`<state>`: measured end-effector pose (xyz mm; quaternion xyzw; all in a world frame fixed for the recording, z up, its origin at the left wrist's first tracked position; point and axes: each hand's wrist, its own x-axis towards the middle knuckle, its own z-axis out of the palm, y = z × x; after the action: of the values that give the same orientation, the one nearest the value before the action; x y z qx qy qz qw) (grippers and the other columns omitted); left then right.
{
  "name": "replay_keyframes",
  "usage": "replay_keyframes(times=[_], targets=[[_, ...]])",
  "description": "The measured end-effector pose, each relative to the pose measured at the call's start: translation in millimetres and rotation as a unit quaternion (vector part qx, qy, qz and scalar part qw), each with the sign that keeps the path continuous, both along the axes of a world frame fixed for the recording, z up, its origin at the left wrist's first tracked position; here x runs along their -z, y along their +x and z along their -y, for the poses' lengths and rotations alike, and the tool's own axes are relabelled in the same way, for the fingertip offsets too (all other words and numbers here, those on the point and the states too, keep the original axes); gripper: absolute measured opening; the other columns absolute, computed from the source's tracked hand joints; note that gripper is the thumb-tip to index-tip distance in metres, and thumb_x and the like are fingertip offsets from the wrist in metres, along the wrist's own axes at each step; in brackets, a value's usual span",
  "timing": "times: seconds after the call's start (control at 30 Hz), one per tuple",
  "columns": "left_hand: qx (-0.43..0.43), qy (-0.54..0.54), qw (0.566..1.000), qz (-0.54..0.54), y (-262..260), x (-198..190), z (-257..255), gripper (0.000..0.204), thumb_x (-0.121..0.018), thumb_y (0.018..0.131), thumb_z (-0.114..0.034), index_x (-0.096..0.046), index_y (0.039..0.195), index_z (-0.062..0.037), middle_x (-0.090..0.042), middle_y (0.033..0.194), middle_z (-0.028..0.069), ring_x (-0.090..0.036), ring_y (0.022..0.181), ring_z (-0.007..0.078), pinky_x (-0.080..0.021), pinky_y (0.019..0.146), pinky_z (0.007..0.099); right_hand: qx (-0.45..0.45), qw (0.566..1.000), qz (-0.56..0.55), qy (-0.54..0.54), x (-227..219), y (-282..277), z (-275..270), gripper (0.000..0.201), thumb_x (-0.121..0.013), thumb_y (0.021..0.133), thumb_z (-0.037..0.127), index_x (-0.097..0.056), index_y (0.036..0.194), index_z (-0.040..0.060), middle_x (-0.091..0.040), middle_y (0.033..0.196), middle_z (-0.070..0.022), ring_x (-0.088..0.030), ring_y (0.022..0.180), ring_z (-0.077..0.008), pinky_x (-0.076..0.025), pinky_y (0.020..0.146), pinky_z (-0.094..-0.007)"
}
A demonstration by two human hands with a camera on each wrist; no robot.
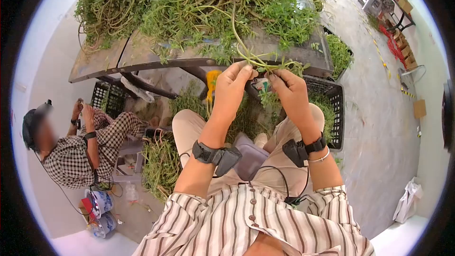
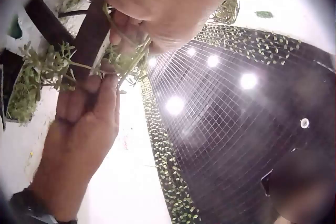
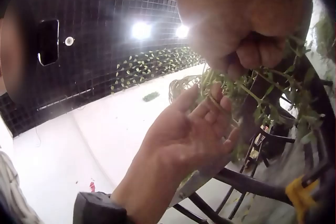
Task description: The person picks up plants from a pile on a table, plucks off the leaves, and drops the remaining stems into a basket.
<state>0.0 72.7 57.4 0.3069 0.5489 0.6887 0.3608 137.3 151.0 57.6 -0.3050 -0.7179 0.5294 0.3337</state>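
My left hand (image 1: 233, 85) pinches a long, pale green plant stem (image 1: 241, 42) between thumb and fingers, just off the near edge of the table. Beside it, my right hand (image 1: 291, 95) holds the leafy branching part of this plant with thumb and fingertips. The stem's other end runs up into the heap of green plants (image 1: 189, 9) on the table. Small leaves (image 2: 44, 66) stick out past the right hand in the left wrist view. In the right wrist view the left palm (image 3: 181, 140) faces up, with stems across its fingers.
The dark table (image 1: 147, 50) carries the heap. Black crates (image 1: 336, 109) with greens stand at the right. Cut plants (image 1: 161, 161) lie at the lower left, near a seated person (image 1: 71, 156). An orange cloth-like thing (image 1: 212, 85) hangs under the table edge.
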Motion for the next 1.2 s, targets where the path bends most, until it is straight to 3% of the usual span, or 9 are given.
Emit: replay_keyframes(times=[0.23,0.4,0.47,0.53,0.87,0.97,1.03,1.17,1.2], targets=[[0.047,-0.052,0.996,-0.061,-0.2,12.0,16.1,0.025,-0.054,0.092,-0.019,-0.064,0.103,0.0009,-0.065,0.09,0.0034,-0.058,0.087,0.0107,-0.044,0.081,0.0257,-0.004,0.998,-0.059,0.02,2.2,-4.2,2.5,0.019,-0.058,0.086,0.011,-0.064,0.096,-0.0042,-0.061,0.076,-0.0035,-0.051,0.071,-0.008,-0.041,0.064,-0.0237],[0.046,-0.021,0.994,0.096,5.8,28.4,18.3,0.029,-0.055,0.092,-0.022,-0.062,0.11,0.0001,-0.064,0.098,0.0028,-0.059,0.087,0.0099,-0.046,0.078,0.0247,-0.011,0.999,-0.018,-0.049,4.7,-4.1,3.3,0.019,-0.057,0.087,0.011,-0.064,0.095,-0.0049,-0.058,0.072,-0.0011,-0.048,0.068,-0.0077,-0.04,0.061,-0.0237],[0.05,-0.045,0.993,0.099,8.1,26.3,19.8,0.029,-0.054,0.092,-0.022,-0.062,0.111,-0.0017,-0.064,0.098,0.0015,-0.058,0.088,0.0093,-0.045,0.079,0.0248,-0.016,0.998,-0.019,-0.049,6.9,-3.8,3.0,0.02,-0.057,0.087,0.012,-0.064,0.096,-0.005,-0.057,0.07,-0.0003,-0.046,0.065,-0.0067,-0.039,0.058,-0.0232],[0.054,-0.069,0.991,0.102,9.3,26.3,21.6,0.028,-0.053,0.093,-0.022,-0.061,0.112,-0.0035,-0.064,0.098,0.0003,-0.057,0.09,0.0086,-0.043,0.08,0.0249,-0.036,0.988,-0.033,-0.149,6.4,-2.8,4.1,0.021,-0.056,0.088,0.012,-0.064,0.098,-0.0044,-0.053,0.065,0.0012,-0.042,0.056,-0.0039,-0.035,0.05,-0.0219],[0.084,-0.068,0.993,-0.043,17.1,40.8,27.7,0.033,-0.055,0.092,-0.027,-0.061,0.113,-0.0018,-0.06,0.092,-0.001,-0.05,0.084,0.0076,-0.038,0.078,0.0234,-0.056,0.984,-0.028,-0.166,10.7,-4.5,12.7,0.019,-0.054,0.087,0.009,-0.064,0.097,-0.0037,-0.052,0.062,0.0005,-0.045,0.049,-0.005,-0.036,0.046,-0.0212],[0.081,-0.076,0.99,-0.082,13.0,42.1,29.8,0.031,-0.056,0.091,-0.026,-0.063,0.108,-0.0012,-0.061,0.089,-0.0003,-0.051,0.085,0.0083,-0.039,0.079,0.024,-0.035,0.99,-0.003,-0.136,7.6,-0.4,15.1,0.018,-0.056,0.086,0.008,-0.063,0.097,-0.0045,-0.054,0.064,-0.0027,-0.048,0.053,-0.0082,-0.039,0.05,-0.0226],[0.081,-0.082,0.991,-0.071,11.9,43.9,30.9,0.03,-0.056,0.091,-0.026,-0.064,0.105,-0.0008,-0.061,0.087,0.0,-0.051,0.084,0.0084,-0.039,0.078,0.0241,0.054,0.994,-0.006,0.091,5.8,5.1,11.2,0.018,-0.058,0.084,0.008,-0.063,0.097,-0.0043,-0.058,0.072,-0.0055,-0.052,0.06,-0.012,-0.042,0.054,-0.0243],[0.077,-0.066,0.994,-0.039,11.4,48.6,31.6,0.029,-0.057,0.091,-0.026,-0.065,0.1,-0.0005,-0.061,0.086,0.0005,-0.051,0.082,0.009,-0.039,0.078,0.0241,0.071,0.976,0.016,0.206,0.0,11.3,-0.4,0.032,-0.061,0.08,0.007,-0.059,0.111,-0.0004,-0.06,0.102,-0.0132,-0.057,0.094,-0.0256,-0.044,0.082,-0.0328],[0.073,-0.055,0.995,-0.035,12.1,50.0,31.5,0.028,-0.056,0.091,-0.026,-0.065,0.099,-0.0013,-0.06,0.082,-0.0003,-0.049,0.079,0.0079,-0.038,0.074,0.0232,0.047,0.971,0.061,0.227,2.7,12.3,-1.8,0.042,-0.062,0.079,0.009,-0.053,0.12,0.0005,-0.055,0.115,-0.0168,-0.05,0.108,-0.0313,-0.039,0.094,-0.0367]])
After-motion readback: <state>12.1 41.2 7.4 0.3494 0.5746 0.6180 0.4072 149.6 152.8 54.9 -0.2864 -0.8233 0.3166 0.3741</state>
